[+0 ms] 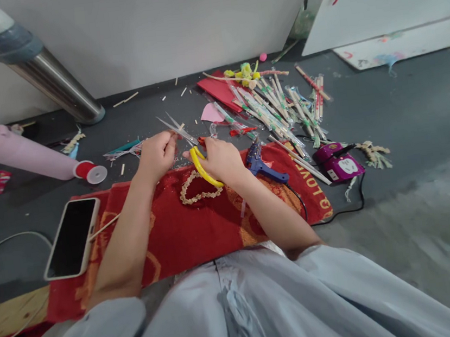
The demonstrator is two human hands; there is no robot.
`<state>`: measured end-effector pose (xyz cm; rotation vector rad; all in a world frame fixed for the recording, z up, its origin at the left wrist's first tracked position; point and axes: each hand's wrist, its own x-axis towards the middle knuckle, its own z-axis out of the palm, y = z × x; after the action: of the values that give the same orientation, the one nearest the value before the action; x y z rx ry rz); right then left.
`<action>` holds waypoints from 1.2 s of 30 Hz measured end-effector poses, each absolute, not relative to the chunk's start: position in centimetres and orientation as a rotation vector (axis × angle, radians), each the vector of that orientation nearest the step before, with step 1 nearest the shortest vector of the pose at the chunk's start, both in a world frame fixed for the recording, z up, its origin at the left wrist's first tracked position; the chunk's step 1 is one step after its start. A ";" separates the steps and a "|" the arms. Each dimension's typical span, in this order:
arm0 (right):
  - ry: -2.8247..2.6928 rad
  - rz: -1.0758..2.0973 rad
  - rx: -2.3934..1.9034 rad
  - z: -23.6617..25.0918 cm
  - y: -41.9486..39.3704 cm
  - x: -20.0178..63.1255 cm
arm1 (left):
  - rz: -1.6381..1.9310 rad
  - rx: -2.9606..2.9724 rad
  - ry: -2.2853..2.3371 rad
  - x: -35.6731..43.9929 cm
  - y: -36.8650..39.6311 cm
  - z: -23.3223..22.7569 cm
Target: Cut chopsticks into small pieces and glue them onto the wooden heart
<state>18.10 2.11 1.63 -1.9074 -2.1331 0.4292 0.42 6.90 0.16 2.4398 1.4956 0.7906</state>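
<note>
My right hand point(224, 160) is wrapped round the yellow handles of a pair of scissors point(206, 169). The metal blades stand apart and point up and to the left, past my left hand. Fingers closed in a pinch, my left hand point(158, 153) is right beside the blades. A small pale stick piece point(181, 127) shows at the blades; whether the left fingers grip it is hidden. Below the hands, a heart-shaped frame of small wooden bits point(190, 199) lies on the red towel point(192, 238). To the right of my right hand rests a blue glue gun point(266, 166).
Wrapped chopsticks point(271, 111) lie heaped at the back right, near a purple box point(337, 163) with a cord. On the left are a phone point(72, 239), a red ribbon spool point(91, 172), a pink tumbler point(21, 149) and a steel flask point(53, 75). Stick scraps dot the table.
</note>
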 end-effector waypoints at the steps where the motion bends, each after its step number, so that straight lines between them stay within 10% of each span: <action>1: -2.133 0.434 -1.900 1.5 2.1 18.1 | 0.787 2.441 1.492 0.4 7.0 0.2; 36: -2.142 0.466 -1.823 1.1 2.2 18.1 | 0.672 2.344 1.439 0.1 6.9 1.1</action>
<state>18.09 2.17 1.09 -1.8235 -2.1419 0.4658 0.09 6.90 1.11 2.3439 1.4392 0.6717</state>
